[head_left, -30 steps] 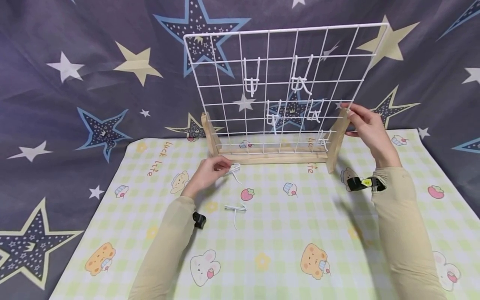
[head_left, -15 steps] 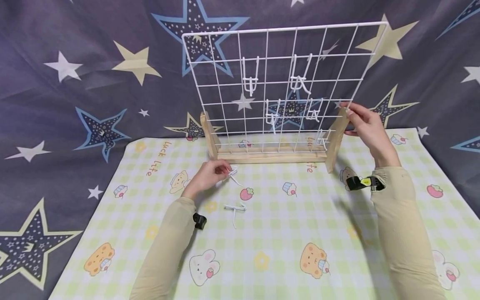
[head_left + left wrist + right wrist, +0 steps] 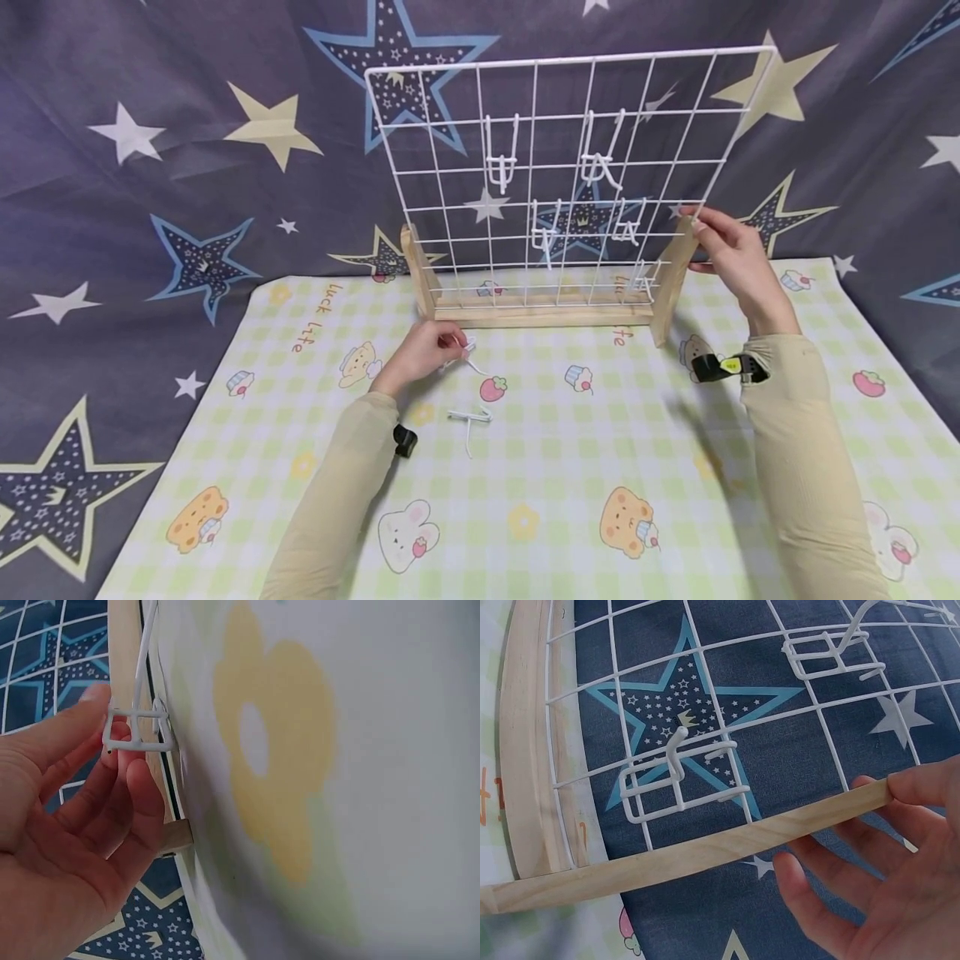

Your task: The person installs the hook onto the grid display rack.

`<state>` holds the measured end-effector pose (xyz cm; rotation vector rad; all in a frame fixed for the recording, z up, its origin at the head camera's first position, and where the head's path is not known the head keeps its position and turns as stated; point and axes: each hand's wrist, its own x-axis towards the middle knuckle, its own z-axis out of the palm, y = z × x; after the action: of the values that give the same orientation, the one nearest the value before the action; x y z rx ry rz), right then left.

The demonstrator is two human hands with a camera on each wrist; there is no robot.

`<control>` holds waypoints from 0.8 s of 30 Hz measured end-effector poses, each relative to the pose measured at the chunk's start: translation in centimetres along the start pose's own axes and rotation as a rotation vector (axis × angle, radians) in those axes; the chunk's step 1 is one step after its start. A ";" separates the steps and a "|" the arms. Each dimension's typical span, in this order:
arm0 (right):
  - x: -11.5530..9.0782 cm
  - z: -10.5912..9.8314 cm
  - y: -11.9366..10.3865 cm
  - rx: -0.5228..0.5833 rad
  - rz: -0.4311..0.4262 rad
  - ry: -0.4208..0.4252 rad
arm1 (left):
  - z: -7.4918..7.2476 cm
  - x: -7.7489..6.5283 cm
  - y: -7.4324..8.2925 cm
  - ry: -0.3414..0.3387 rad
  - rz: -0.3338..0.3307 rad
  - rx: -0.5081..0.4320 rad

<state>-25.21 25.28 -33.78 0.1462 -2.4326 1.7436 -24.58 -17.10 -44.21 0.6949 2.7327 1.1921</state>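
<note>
My left hand is low over the cloth, just in front of the stand's left foot. Its thumb and fingers pinch a white wire hook by its squared frame, the long prong pointing away from the hand. On the right, my right hand grips the top of the wooden upright, thumb on the near side and fingers behind it. That upright supports a white wire grid panel leaning slightly back. Another white hook lies on the cloth, nearer to me than the left hand.
Several white hooks hang on the grid, among them one at upper left and one at upper middle. A wooden crossbar joins the uprights. The checked tablecloth ends at a star-patterned curtain behind.
My left hand has shifted slightly toward me with its hook, whose prong has swung a little in the fingers. The right hand keeps its hold on the upright.
</note>
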 end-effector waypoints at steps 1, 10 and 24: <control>0.0 0.0 0.0 0.001 0.002 0.001 | 0.0 0.0 0.0 -0.001 0.012 0.008; 0.2 0.1 0.4 -0.018 0.009 0.002 | -0.1 -0.1 -0.1 -0.003 0.047 0.033; 0.0 0.1 0.1 -0.023 -0.004 0.009 | -0.5 -0.4 -0.2 -0.004 -0.009 -0.123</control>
<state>-25.27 25.20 -33.91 0.1403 -2.4431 1.7100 -24.40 -17.67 -44.04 0.6690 2.6290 1.3423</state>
